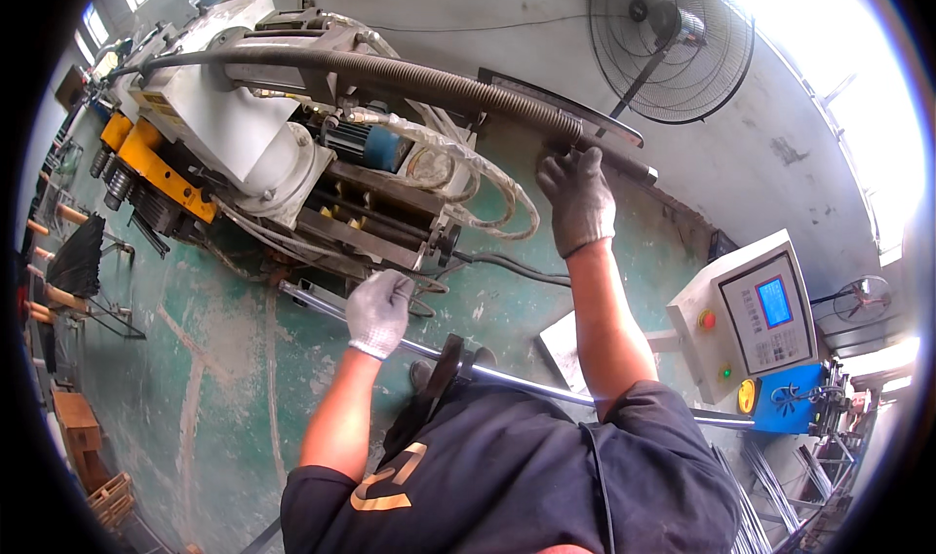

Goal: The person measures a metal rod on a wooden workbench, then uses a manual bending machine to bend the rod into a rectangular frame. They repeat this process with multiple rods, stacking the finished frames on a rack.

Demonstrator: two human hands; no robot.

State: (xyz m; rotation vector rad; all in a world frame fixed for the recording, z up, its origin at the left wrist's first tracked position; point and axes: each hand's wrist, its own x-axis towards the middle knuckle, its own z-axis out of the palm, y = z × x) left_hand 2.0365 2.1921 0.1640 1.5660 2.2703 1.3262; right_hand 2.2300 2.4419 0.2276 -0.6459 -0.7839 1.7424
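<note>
Shiny tube [531, 386], end near machine [278, 159], floor [224, 379] leftward, hands [380, 308] apart

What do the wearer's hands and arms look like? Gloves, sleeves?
Left hand: pale grey knitted glove with ribbed cuff. Right hand: darker grey glove, lighter cuff. Both forearms bare below short, dark fabric sleeves.

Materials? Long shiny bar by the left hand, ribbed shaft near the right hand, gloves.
Long bar: metal, likely polished or plated steel; bright, mirror-like highlights.
Ribbed shaft: probably dark metal, dull finish; even ridges, but plastic sleeving isn't ruled out.
Gloves: apparently knit fabric, matte grey; soft, textured cuffs. Fibre unclear.
</note>
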